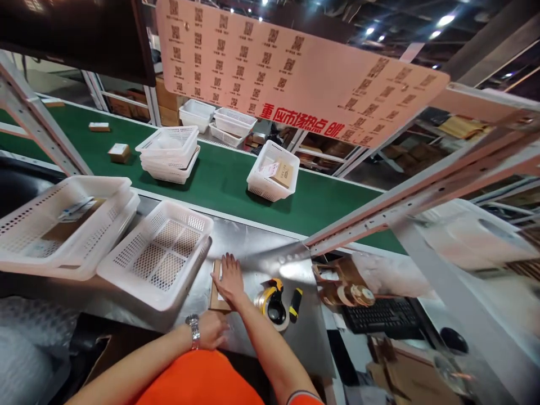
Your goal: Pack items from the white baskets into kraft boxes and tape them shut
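Observation:
A small flat brown cardboard box [216, 299] lies on the steel worktop [253, 242] in front of me. My right hand [230, 278] rests flat on top of it with fingers stretched out. My left hand [213, 328], with a metal watch at the wrist, sits at the box's near end; its fingers curl at the box edge. A yellow and black tape dispenser [273, 304] lies just right of the box.
An empty white perforated basket [158, 256] stands left of the box, and stacked baskets [63, 225] with items further left. The green conveyor [219, 180] carries more baskets and small boxes. Tape rolls [350, 293] and a keyboard [386, 315] lie right.

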`<control>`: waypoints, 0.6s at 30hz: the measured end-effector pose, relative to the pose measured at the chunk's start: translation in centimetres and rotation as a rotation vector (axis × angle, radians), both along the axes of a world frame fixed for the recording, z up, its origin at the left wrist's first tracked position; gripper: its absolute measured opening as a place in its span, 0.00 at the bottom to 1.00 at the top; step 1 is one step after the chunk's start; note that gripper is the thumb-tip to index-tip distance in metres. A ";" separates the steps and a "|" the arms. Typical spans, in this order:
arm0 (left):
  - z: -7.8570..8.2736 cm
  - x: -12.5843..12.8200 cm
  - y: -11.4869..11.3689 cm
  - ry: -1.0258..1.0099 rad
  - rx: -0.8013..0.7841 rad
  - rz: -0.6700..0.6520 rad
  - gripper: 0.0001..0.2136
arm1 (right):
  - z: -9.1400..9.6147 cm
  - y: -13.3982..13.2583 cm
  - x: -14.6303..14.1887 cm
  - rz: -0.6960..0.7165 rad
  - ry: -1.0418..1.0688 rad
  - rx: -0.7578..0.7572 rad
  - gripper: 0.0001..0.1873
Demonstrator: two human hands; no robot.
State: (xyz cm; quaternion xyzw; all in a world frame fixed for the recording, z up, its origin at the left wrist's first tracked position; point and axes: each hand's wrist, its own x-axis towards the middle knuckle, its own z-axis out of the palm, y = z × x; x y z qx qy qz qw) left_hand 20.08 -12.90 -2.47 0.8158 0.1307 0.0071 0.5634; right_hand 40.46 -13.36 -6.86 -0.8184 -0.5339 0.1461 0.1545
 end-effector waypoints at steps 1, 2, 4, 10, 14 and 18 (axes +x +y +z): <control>0.6 -0.7 0.7 0.023 -0.002 -0.023 0.13 | 0.2 0.1 -0.3 -0.005 -0.017 -0.013 0.49; 1.3 -1.4 1.5 0.031 0.014 -0.038 0.13 | 0.4 0.2 -0.6 -0.015 -0.030 -0.025 0.52; 2.4 -2.8 3.5 -0.005 0.040 0.017 0.15 | 0.8 0.5 -1.0 -0.043 -0.049 -0.045 0.53; 4.0 -7.3 10.8 -0.112 0.062 0.324 0.18 | 1.9 2.0 -1.9 0.046 -0.104 -0.082 0.46; 2.5 -10.3 16.6 -0.189 0.160 0.580 0.22 | 2.5 1.5 -2.6 0.094 -0.063 -0.115 0.41; -1.3 -14.5 22.1 -0.228 0.399 0.787 0.19 | 0.0 -3.2 -4.9 -0.027 -0.108 -0.090 0.44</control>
